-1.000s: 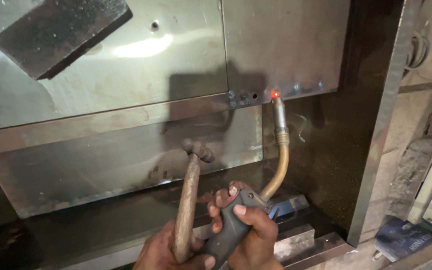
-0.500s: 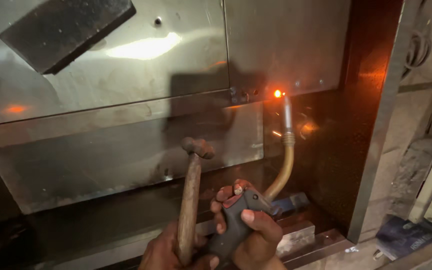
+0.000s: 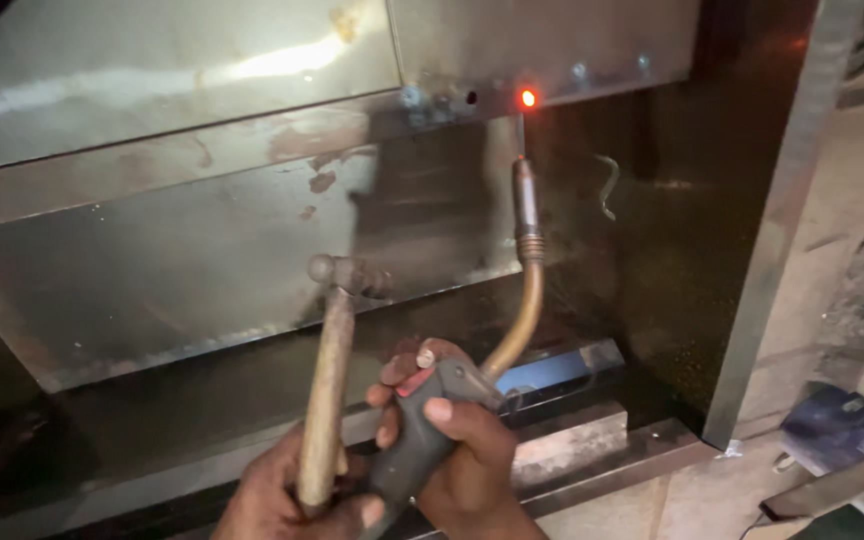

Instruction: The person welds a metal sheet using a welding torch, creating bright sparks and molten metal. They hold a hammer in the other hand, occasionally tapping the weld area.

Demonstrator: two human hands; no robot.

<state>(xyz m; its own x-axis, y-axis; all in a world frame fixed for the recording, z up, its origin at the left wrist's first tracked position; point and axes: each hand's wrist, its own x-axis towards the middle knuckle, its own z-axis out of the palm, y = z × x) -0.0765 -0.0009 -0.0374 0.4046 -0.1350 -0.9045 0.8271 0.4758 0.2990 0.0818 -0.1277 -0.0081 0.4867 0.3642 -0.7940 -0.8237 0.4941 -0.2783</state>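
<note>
I am looking down at my two hands, low in the near middle, in front of a sheet-metal cabinet (image 3: 202,270). My right hand (image 3: 462,455) is wrapped tight around the grey grip of a welding torch (image 3: 432,430), with one finger lying across its red trigger. From the grip a curved brass neck rises up and away to the nozzle (image 3: 525,205), which points straight up at the seam (image 3: 512,100) where the upper panel (image 3: 172,70) meets the lower one. My left hand (image 3: 287,500) is closed around the wooden handle of a hammer (image 3: 327,390), held upright just left of the torch; its steel head sits near the lower panel, and I cannot tell whether it touches.

Just above the nozzle tip a small orange-red spot (image 3: 528,98) glows on the seam, beside a row of dull weld dots to its left and right. There is no bright arc and no spray of sparks.

Half a second ago the same spot burned brighter, with orange light thrown across the metal; now that glare is gone and only the point glows, so I judge that weld to be cooling. The dark block that showed at the far left top a second ago is out of view, and the hammer and torch have kept their places.
</note>
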